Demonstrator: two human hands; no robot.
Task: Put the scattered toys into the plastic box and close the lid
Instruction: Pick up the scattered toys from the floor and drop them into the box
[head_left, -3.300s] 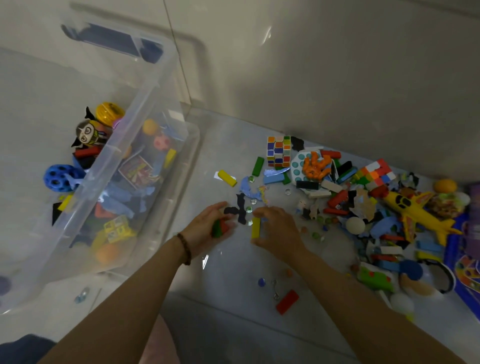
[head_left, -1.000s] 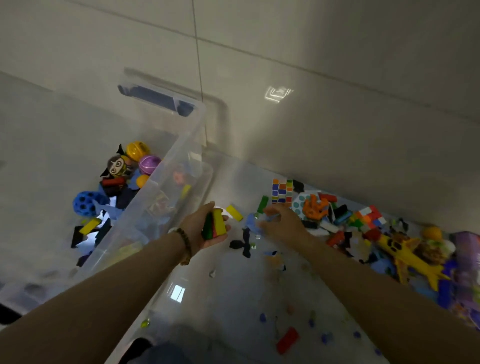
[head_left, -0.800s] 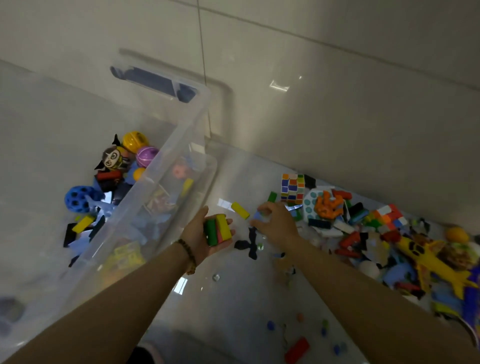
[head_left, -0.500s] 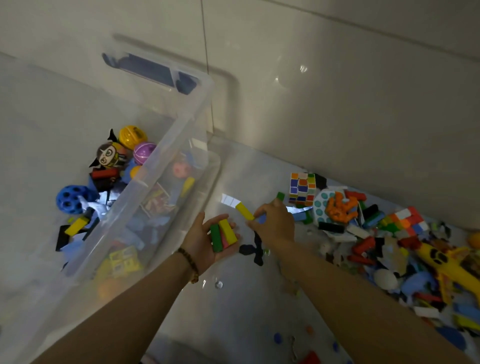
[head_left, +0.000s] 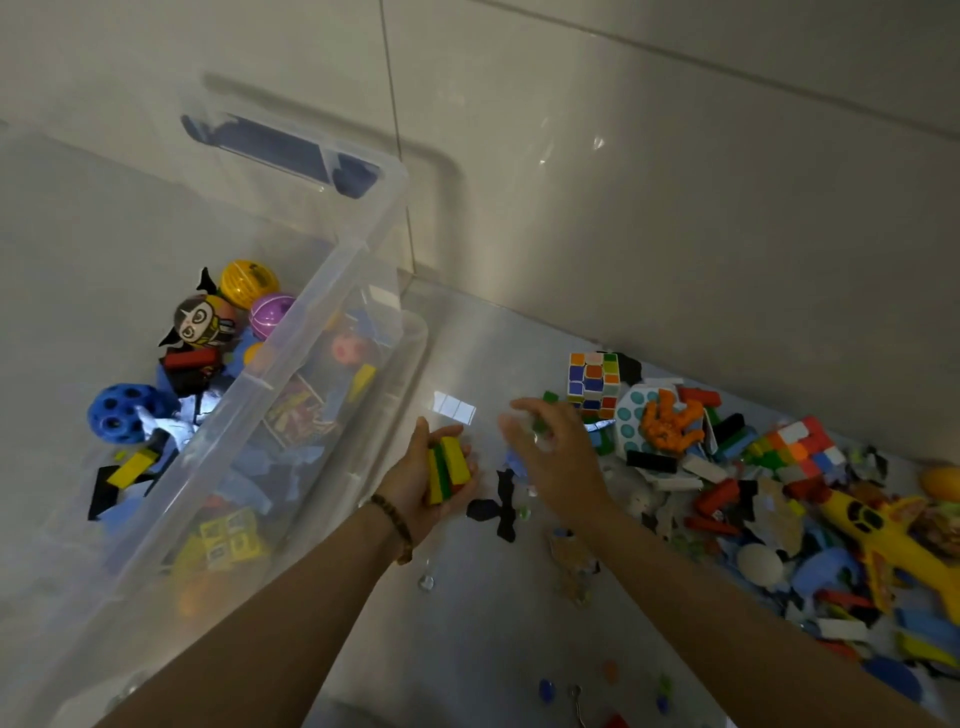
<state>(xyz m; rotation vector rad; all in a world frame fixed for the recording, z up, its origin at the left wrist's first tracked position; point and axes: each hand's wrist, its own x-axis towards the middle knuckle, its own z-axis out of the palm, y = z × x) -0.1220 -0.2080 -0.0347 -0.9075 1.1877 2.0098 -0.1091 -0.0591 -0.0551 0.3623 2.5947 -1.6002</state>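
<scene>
The clear plastic box (head_left: 291, 358) stands open on the left, with balls, blocks and a figure inside. Beside its right wall, my left hand (head_left: 415, 486) is palm up and holds a stack of yellow, green and red blocks (head_left: 448, 467). My right hand (head_left: 553, 454) hovers blurred just right of it with fingers loosely spread and nothing visibly in it. It is above a black flat piece (head_left: 493, 508) and near the edge of the scattered toy pile (head_left: 727, 467).
The pile holds a puzzle cube (head_left: 592, 382), an orange toy (head_left: 670, 422), a yellow plane (head_left: 883, 530), a white ball (head_left: 759, 565) and several blocks. Glass beads (head_left: 426, 582) lie on the floor. A tiled wall runs behind.
My right hand carried a yellow block over and placed it in my left hand's stack, then let go and drew back to the right. My left hand stayed by the box.
</scene>
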